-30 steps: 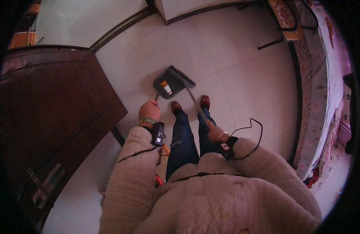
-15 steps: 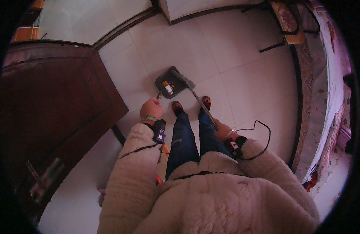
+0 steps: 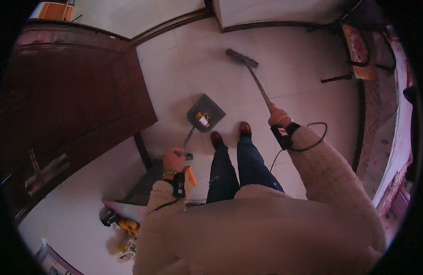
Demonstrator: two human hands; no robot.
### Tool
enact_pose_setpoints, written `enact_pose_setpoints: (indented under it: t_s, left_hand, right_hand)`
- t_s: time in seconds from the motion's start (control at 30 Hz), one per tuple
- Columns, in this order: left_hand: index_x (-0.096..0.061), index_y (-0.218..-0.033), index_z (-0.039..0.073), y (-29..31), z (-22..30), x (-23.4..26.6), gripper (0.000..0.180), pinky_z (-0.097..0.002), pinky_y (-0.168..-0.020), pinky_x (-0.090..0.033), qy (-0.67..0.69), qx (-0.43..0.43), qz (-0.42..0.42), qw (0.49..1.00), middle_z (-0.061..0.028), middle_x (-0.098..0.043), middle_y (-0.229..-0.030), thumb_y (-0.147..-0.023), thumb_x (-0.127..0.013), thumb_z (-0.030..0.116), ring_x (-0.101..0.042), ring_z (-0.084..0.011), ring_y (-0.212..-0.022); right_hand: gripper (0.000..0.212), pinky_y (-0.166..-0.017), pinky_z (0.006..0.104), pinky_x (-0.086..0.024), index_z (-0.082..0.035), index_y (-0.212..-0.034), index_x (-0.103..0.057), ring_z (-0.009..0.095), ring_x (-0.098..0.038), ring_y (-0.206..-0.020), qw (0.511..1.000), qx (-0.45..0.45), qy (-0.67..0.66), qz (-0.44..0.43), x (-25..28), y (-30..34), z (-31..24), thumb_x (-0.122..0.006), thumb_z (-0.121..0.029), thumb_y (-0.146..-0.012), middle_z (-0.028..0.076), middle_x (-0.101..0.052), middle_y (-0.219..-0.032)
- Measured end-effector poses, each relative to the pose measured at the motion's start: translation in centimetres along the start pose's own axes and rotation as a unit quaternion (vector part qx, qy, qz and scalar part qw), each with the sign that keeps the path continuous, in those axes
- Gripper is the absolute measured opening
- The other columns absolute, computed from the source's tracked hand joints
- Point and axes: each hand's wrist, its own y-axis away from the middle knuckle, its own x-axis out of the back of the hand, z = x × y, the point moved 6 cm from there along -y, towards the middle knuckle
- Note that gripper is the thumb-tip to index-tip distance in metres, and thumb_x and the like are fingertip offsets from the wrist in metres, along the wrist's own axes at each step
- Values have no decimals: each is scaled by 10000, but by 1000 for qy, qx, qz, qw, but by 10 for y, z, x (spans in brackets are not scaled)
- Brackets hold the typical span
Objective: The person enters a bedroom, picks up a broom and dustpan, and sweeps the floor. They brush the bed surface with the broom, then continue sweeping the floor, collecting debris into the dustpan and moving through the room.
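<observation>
My left hand [image 3: 174, 159] is closed round the handle of a grey dustpan [image 3: 215, 116], whose pan is in front of my feet. Inside the pan lie a white and yellow piece of litter [image 3: 202, 119] and some smaller yellow bits that I cannot make out. My right hand [image 3: 278, 116] grips the long handle of a broom [image 3: 242, 57]. The broom's dark bristle head is farther out over the pale tiles, apart from the dustpan.
A dark wooden door [image 3: 78, 87] stands open at the left. Beyond the broom is a white wall [image 3: 275, 13] with dark skirting. A chair [image 3: 358, 50] stands at the far right, near a cloth-covered bed [image 3: 399, 151]. Yellow and black items [image 3: 128, 225] sit at the lower left.
The broom has swung from the dustpan out to the far floor as my right hand reached forward. My left hand has drawn back with the dustpan handle, and the pan has turned.
</observation>
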Motion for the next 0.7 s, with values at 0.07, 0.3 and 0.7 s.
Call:
enact_pose_setpoints:
  t_s: [0.07, 0.3, 0.7]
  left_hand:
    - [-643, -844, 123, -21, 14, -7, 157, -352, -706, -483, 17, 13, -26, 999, -101, -652, -833, -695, -623, 168, -628, -265, -802]
    - [-647, -828, 139, -61, 25, -22, 160, -361, -664, -485, 71, -30, 19, 997, -128, -644, -768, -674, -646, 181, -629, -284, -742]
    - [-637, -840, 139, 18, -17, -11, 189, -343, -656, -487, 27, 45, 75, 996, -87, -641, -759, -686, -670, 243, -623, -264, -722]
  right_hand:
    - [747, -753, 465, -476, -82, -1354, -193, 400, -579, -905, 999, 3, 32, -32, -2, -11, -15, -581, -144, -718, 252, -592, -953]
    - [751, -774, 441, -466, -151, -1367, -184, 392, -581, -886, 970, 37, -44, -235, -83, 43, -22, -563, -128, -719, 224, -597, -965]
    - [489, -351, 314, -382, -225, -1229, -326, 144, -418, -409, 854, -230, -464, -40, -27, 83, 177, -516, -62, -808, 17, -418, -560]
